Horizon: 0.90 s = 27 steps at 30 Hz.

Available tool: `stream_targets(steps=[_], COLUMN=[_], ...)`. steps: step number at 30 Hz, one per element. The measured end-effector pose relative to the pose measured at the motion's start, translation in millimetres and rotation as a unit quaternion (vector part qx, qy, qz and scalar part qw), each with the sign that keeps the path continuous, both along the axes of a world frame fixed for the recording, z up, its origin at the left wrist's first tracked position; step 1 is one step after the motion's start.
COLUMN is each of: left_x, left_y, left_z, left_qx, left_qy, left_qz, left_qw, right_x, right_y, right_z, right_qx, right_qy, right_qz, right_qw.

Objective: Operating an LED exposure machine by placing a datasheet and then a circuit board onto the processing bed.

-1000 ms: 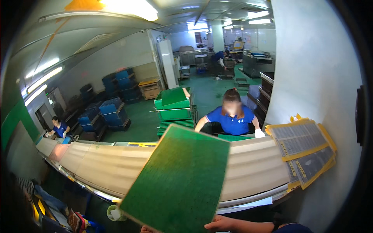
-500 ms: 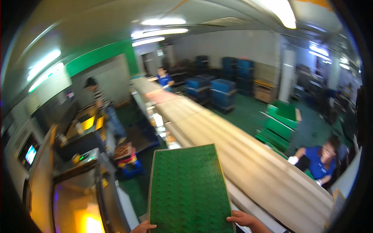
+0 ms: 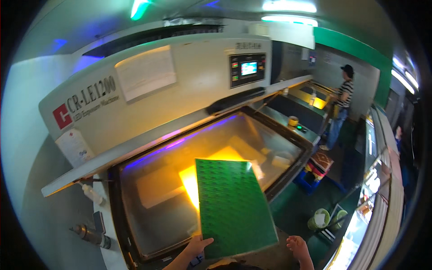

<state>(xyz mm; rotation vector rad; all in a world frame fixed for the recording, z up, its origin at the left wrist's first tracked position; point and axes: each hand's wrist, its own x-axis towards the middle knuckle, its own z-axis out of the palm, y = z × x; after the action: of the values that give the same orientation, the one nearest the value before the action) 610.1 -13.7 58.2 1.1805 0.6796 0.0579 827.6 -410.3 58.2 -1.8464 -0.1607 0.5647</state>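
Note:
My left hand (image 3: 196, 246) grips a green circuit board panel (image 3: 234, 207) at its lower left edge, thumb on the front face. The flat rectangular panel is tilted up and bears a faint repeating pattern. Just off its lower right corner is my right hand (image 3: 298, 247), empty, with loosely bent fingers and apart from the panel. Behind the panel lies the dark-framed glass bed (image 3: 157, 225) of a large white machine (image 3: 198, 67), lit yellow from within. The panel hides part of that bed.
A small screen (image 3: 249, 68) glows on the machine's front. At left are a metal cylinder (image 3: 90, 235) and a white bottle (image 3: 92, 193). A co-worker (image 3: 344, 99) in a striped top stands at another station. Green buckets (image 3: 318, 219) sit on the floor, beside a long conveyor (image 3: 382, 211).
My view has swung left from the conveyor to the machine. Both hands held the panel before; my right hand has let go, and my left still grips it.

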Motion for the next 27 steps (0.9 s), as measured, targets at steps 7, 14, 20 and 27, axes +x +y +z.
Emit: stream_targets(steps=[7, 14, 20, 27], left_x=[-40, -25, 19, 21], left_y=[96, 141, 83, 110], left_z=[-13, -19, -76, -74], left_qx=[0.076, 0.522, 0.603, 0.567], left_qy=[0.163, 0.443, 0.397, 0.378], left_qz=[0.192, 0.172, -0.046, -0.09], left_qw=[0.965, 0.708, 0.69, 0.726], right_x=[88, 143, 173, 205], right_y=[129, 230, 304, 361], right_z=[4, 98, 285, 379], right_qx=[-0.035, -0.062, 0.082, 0.051], right_qy=[-0.036, -0.253, -0.673, -0.711], right_qz=[0.177, 0.386, 0.183, 0.163], right_qw=[0.983, 0.885, 0.712, 0.682])
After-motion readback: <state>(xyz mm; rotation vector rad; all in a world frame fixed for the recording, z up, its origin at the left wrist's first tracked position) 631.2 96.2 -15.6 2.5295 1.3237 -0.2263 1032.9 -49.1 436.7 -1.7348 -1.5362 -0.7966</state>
